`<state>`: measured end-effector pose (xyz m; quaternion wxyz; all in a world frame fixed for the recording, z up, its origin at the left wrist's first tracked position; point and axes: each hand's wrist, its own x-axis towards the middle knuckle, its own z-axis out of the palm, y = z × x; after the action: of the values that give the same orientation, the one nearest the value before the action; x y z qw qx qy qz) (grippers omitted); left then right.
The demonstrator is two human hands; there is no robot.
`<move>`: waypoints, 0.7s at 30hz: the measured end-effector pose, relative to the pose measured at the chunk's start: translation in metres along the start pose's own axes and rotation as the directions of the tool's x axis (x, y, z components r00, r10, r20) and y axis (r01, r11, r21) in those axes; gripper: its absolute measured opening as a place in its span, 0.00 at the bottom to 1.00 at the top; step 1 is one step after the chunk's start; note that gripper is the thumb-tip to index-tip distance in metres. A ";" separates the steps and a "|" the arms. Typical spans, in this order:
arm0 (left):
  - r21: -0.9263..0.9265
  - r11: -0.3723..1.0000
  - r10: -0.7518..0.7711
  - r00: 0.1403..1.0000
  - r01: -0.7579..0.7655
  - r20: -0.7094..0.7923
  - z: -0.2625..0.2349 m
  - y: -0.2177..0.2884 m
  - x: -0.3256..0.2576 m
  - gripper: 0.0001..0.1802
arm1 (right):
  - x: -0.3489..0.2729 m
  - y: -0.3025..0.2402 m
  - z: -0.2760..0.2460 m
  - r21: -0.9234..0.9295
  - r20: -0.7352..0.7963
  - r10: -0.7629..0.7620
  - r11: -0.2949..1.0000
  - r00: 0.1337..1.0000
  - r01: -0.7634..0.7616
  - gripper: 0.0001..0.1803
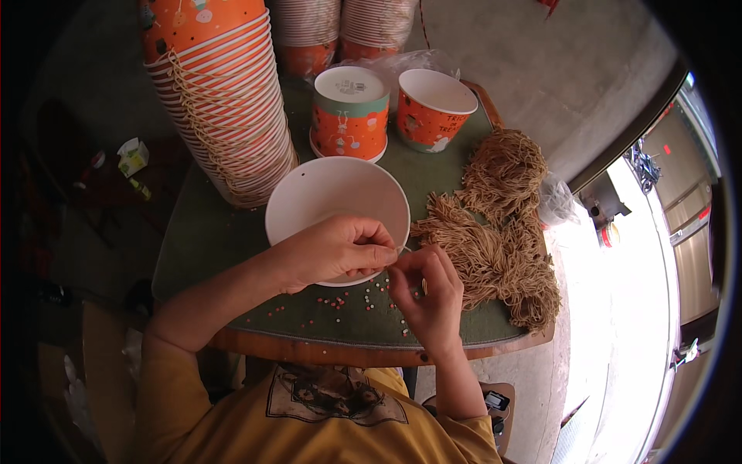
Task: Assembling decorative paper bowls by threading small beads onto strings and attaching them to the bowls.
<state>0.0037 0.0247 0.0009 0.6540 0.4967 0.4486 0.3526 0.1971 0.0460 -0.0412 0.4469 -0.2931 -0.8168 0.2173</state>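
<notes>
A white-lined paper bucket point(325, 185) is tipped with its mouth toward me at the middle of the table. A small punched hole shows near its far rim. My left hand point(348, 249) reaches across the bucket's near rim, thumb and fingers pinched. My right hand point(427, 294) is pinched just right of it, fingertips nearly meeting the left ones. A short bit of thin pale cord point(403, 248) shows between the two hands; its other end is hidden by my fingers. Right of the hands lie bundles of tan cord point(471, 247) in loose heaps.
A tall stack of orange buckets point(224, 100), cord handles dangling, leans at the left. Behind stand an upside-down bucket point(349, 120) and an upright bucket point(437, 112). Small punched paper dots point(332, 303) litter the green tabletop point(224, 267). Wrapped bucket stacks point(309, 31) stand beyond.
</notes>
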 end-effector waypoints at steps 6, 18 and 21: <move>-0.029 0.999 0.024 1.000 -0.024 0.009 0.001 -0.003 0.001 0.07 | -0.007 -0.011 0.004 0.464 0.120 0.373 0.798 0.920 -0.385 0.06; -0.005 0.996 0.085 0.996 -0.085 -0.043 0.004 0.001 -0.007 0.03 | -0.006 -0.020 0.016 -0.156 -0.127 -0.099 0.985 0.987 0.079 0.11; -0.057 0.993 0.107 0.994 -0.108 -0.027 0.002 -0.001 -0.007 0.02 | -0.009 -0.017 0.015 -0.166 -0.140 -0.126 0.981 0.982 0.102 0.14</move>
<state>0.0033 0.0171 0.0020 0.6430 0.4967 0.4184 0.4060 0.1826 0.0259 -0.0435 0.4940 -0.2956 -0.8112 0.1030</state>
